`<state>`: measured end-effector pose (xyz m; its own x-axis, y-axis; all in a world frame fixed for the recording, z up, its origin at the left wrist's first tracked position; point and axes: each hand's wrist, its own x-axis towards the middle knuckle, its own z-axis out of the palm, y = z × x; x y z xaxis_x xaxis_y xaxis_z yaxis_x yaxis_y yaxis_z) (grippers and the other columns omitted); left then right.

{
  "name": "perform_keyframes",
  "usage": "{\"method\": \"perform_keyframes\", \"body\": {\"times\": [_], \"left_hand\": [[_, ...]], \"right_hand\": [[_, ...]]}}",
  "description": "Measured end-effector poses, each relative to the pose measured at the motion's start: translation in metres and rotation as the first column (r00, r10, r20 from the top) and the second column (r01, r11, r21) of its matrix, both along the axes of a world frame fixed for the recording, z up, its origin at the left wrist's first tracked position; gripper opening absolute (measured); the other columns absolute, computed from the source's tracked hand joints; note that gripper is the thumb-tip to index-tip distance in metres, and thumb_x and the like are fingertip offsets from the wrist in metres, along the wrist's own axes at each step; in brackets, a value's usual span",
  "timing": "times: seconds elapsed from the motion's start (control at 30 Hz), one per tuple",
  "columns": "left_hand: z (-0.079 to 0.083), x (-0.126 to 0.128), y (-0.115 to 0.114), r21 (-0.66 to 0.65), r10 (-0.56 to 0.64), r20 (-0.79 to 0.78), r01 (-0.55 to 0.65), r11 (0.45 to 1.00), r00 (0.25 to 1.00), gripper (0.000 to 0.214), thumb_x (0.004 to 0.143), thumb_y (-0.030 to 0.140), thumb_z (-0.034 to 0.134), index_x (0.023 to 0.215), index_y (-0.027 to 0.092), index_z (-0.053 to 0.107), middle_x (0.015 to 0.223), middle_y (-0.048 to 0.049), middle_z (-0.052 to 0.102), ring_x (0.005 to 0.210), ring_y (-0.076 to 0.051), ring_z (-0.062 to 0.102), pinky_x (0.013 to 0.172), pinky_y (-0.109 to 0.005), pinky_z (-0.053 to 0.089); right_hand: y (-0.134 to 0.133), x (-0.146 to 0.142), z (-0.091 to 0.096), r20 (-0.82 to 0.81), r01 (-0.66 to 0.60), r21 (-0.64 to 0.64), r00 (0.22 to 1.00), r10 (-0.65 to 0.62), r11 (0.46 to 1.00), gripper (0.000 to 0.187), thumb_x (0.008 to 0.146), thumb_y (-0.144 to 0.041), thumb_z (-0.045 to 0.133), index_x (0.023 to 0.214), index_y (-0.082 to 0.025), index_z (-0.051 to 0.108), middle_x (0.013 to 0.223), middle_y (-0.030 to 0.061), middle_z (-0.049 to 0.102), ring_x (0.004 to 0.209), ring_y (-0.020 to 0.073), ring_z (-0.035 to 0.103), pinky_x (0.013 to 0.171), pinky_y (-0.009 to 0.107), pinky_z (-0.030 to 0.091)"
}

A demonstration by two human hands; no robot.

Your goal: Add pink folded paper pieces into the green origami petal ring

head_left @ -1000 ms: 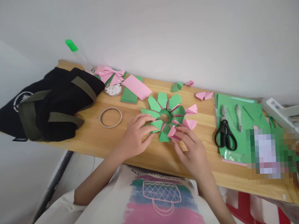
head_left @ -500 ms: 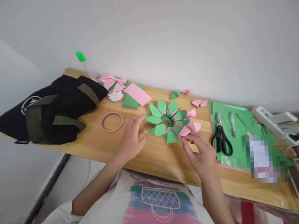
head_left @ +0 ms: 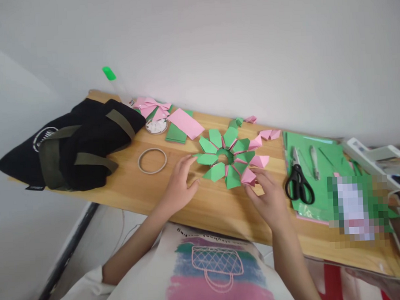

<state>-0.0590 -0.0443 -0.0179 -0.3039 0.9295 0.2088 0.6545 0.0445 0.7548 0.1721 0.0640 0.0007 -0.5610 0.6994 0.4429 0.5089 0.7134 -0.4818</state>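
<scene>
A ring-shaped paper flower (head_left: 216,171) of folded green petals lies on the wooden table (head_left: 196,212), with an opening at its centre. Pink folded pieces are tucked along its right side. My right hand (head_left: 267,198) pinches one pink folded paper piece (head_left: 248,177) at the ring's lower right between thumb and fingers. Over on the left, my left hand (head_left: 180,184) has its thumb and fingers apart. Its fingertips reach the tip of a left green petal, and whether they touch is hard to tell.
Left of the ring lie a roll of tape (head_left: 152,161), a dish of white bits (head_left: 156,126), pink paper (head_left: 186,123) and a black bag (head_left: 87,146). Black-handled scissors (head_left: 299,185) rest on green sheets (head_left: 326,162) to the right. Loose pink pieces (head_left: 270,134) lie behind.
The pink piece in my right hand has moved inward against the ring's lower right and now sits between green petals. My left hand has stayed in nearly the same place.
</scene>
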Motion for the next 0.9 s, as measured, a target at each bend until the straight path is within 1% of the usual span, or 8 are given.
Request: {"method": "perform_keyframes", "body": {"times": [0.13,0.23,0.3,0.37,0.47,0.57,0.7,0.9], "left_hand": [[0.004,0.005,-0.003,0.012,0.011,-0.106,-0.009,1.0,0.994,0.059,0.081,0.013,0.058,0.137,0.021,0.041,0.144,-0.0164,0.043,0.137,-0.03,0.041,0.113,-0.053,0.035],[0.012,0.015,0.001,0.055,-0.038,-0.256,0.053,0.997,0.966,0.054,0.079,0.022,0.069,0.13,0.02,0.051,0.149,-0.0181,0.036,0.14,-0.035,0.034,0.112,-0.055,0.033],[0.019,0.023,0.009,0.066,-0.134,-0.338,0.166,0.984,0.932,0.045,0.077,0.032,0.074,0.119,0.021,0.06,0.145,-0.0163,0.042,0.139,-0.035,0.035,0.111,-0.055,0.033],[0.026,0.031,0.02,0.041,-0.24,-0.392,0.277,0.96,0.888,0.036,0.077,0.037,0.076,0.107,0.02,0.066,0.134,-0.0135,0.055,0.133,-0.034,0.042,0.108,-0.053,0.034],[0.033,0.04,0.036,-0.02,-0.329,-0.441,0.358,0.934,0.835,0.028,0.08,0.036,0.073,0.1,0.017,0.068,0.113,-0.0101,0.065,0.121,-0.03,0.051,0.104,-0.049,0.037],[0.036,0.043,0.047,-0.058,-0.352,-0.445,0.366,0.929,0.823,0.019,0.085,0.031,0.068,0.096,0.015,0.068,0.101,-0.007,0.068,0.107,-0.027,0.057,0.098,-0.045,0.039],[0.035,0.038,0.053,-0.044,-0.371,-0.36,0.382,0.923,0.856,0.008,0.089,0.02,0.061,0.093,0.017,0.067,0.095,-0.0034,0.071,0.096,-0.022,0.061,0.093,-0.041,0.041],[0.033,0.029,0.058,-0.007,-0.339,-0.273,0.351,0.936,0.9,0.012,0.091,0.016,0.055,0.089,0.017,0.067,0.087,-0.0035,0.073,0.086,-0.02,0.065,0.084,-0.036,0.046]], "right_hand": [[-0.002,0.001,0.002,-0.003,0.008,-0.041,1.0,-0.008,0.999,0.017,0.088,-0.027,0.057,0.104,-0.022,0.062,0.105,0.0101,0.07,0.094,0.0236,0.068,0.077,0.037,0.056],[-0.001,-0.001,0.004,0.004,-0.017,-0.08,1.0,0.017,0.997,0.021,0.089,-0.027,0.056,0.109,-0.023,0.06,0.102,0.009,0.07,0.088,0.0221,0.068,0.072,0.036,0.055],[0.002,-0.004,0.005,0.003,-0.053,-0.09,0.999,0.053,0.994,0.022,0.089,-0.027,0.056,0.11,-0.023,0.06,0.103,0.0088,0.07,0.092,0.023,0.067,0.075,0.037,0.056],[0.005,-0.007,0.006,0.001,-0.085,-0.093,0.996,0.086,0.992,0.022,0.089,-0.026,0.055,0.111,-0.024,0.061,0.103,0.0089,0.07,0.099,0.0244,0.067,0.08,0.039,0.055],[0.011,-0.011,0.005,0.004,-0.111,-0.099,0.994,0.112,0.989,0.023,0.089,-0.024,0.055,0.111,-0.024,0.061,0.104,0.009,0.07,0.105,0.0261,0.066,0.086,0.042,0.054],[0.016,-0.011,0.007,0.011,-0.125,-0.108,0.992,0.126,0.986,0.024,0.088,-0.023,0.055,0.111,-0.024,0.062,0.107,0.0094,0.071,0.105,0.0264,0.066,0.087,0.043,0.054],[0.02,-0.012,0.011,0.031,-0.141,-0.128,0.989,0.146,0.982,0.027,0.088,-0.021,0.053,0.113,-0.022,0.06,0.106,0.0103,0.071,0.098,0.025,0.067,0.08,0.04,0.056],[0.026,-0.018,0.018,0.097,-0.162,-0.153,0.979,0.178,0.975,0.036,0.086,-0.02,0.052,0.122,-0.019,0.058,0.101,0.0102,0.071,0.085,0.0232,0.068,0.07,0.037,0.055]]}}
